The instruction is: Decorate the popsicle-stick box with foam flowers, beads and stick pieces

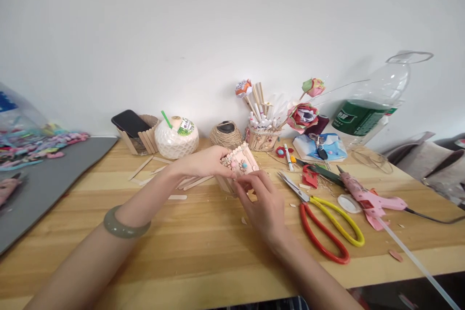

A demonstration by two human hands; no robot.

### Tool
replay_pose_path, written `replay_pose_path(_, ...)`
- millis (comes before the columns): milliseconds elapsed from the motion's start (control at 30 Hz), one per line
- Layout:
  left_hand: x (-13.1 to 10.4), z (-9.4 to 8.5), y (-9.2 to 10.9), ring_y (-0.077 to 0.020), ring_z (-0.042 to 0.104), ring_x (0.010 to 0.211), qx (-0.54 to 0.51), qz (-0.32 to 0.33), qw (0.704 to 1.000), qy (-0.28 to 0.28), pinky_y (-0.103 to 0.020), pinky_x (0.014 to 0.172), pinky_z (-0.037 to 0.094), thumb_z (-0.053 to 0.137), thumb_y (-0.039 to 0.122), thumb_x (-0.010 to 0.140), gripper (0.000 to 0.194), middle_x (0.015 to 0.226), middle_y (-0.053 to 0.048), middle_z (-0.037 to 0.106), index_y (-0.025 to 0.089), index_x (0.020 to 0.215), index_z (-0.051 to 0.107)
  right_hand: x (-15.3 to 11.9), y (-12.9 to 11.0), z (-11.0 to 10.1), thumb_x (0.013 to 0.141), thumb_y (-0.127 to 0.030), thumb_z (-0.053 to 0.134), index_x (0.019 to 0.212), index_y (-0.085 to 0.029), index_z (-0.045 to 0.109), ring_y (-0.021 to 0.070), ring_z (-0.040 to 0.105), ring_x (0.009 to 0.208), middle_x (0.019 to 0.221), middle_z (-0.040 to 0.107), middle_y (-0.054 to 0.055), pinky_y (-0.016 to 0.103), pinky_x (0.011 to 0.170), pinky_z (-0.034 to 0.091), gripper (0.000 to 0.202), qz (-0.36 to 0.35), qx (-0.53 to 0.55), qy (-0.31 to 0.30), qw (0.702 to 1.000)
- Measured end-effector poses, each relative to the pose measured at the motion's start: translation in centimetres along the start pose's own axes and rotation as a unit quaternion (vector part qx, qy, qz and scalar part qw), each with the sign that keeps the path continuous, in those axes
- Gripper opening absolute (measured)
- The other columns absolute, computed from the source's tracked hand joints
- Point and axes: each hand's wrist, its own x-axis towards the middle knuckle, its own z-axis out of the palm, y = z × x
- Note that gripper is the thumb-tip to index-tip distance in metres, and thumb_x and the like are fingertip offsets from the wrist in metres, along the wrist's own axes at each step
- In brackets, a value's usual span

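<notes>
A small craft-stick box [250, 155] with little pink and blue flowers on its face sits tilted over the middle of the table. My left hand [209, 161] grips its upper left side, thumb across the front and fingers behind. At the lower front edge, the fingertips of my right hand [263, 198] are pinched together against the box; whatever lies between them is too small or hidden to name. Loose craft sticks [198, 183] lie just behind and left of the box. Right of my right hand are scissors [307, 198] with one red and one yellow handle, blades parted.
A pink glue gun [374, 201] with a long glue stick and cord lies at right. Along the wall stand a stick holder with a phone [130, 123], a white coconut [177, 143], a twine ball [225, 134], a pen holder [264, 138] and a big plastic bottle [366, 114].
</notes>
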Motion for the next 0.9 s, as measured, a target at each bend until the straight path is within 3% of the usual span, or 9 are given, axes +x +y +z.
replay_pose_path(333,0.19,-0.08,-0.51,-0.0209,0.057,0.104,-0.121,0.063,0.988,-0.07,-0.03,0.088,0.042,0.06,0.008,0.063,0.044,0.108,-0.003,0.065,0.017,0.106,0.057,-0.04,-0.02,0.15,0.082,-0.018,0.056,0.075,-0.016,0.064,0.0152,0.06,0.065,0.072,0.065,0.006,0.024,0.057,0.045,0.011,0.002,-0.008,0.015,1.0)
replay_pose_path(600,0.16,0.47,-0.19,-0.0229,0.058,0.098,-0.048,0.039,0.998,-0.004,-0.03,0.082,0.043,0.061,0.012,0.064,0.037,0.103,-0.004,0.065,0.014,0.101,0.059,-0.06,0.06,0.08,0.084,-0.02,0.054,0.077,-0.016,0.065,0.015,0.059,0.066,0.072,0.065,0.006,0.025,0.059,0.046,0.013,0.009,0.017,0.003,1.0)
replay_pose_path(900,0.44,0.35,-0.73,-0.0253,0.057,0.1,-0.039,0.038,0.999,0.003,-0.032,0.082,0.043,0.065,0.019,0.065,0.038,0.105,-0.006,0.065,0.013,0.102,0.059,-0.13,0.3,0.22,0.082,-0.016,0.055,0.075,-0.017,0.065,0.0152,0.059,0.065,0.071,0.065,0.005,0.026,0.059,0.046,0.011,0.01,0.025,0.013,1.0)
